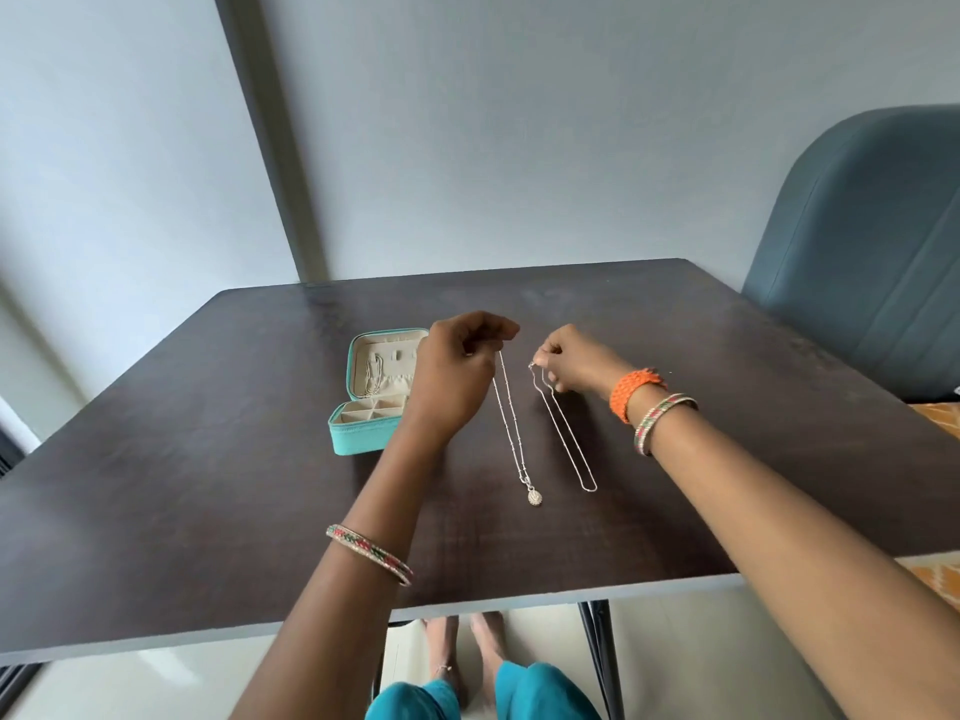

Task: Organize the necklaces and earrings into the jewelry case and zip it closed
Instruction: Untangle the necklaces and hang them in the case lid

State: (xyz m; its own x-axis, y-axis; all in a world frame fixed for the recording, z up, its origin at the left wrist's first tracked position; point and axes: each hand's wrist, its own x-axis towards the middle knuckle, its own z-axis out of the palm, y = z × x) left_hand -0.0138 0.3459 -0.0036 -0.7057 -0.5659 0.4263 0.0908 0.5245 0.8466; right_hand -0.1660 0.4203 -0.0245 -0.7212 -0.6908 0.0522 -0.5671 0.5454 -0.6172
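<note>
Now your left hand (457, 371) and right hand (571, 363) each pinch a chain (511, 433) top, chains trailing toward you, with the open case (358, 439) just left of your left hand.

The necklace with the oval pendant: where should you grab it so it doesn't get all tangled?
Hold the pendant necklace at its top end, from above, where the left hand already pinches it. The chain lies straight on the table with the heavy pendant at the near end, so lifting from the top probably keeps it hanging untangled.

Striped red-green bangle (370, 554) on left wrist, matching bangle (662, 421) and orange band (635, 393) on right, teal trousers (540, 693)
</note>
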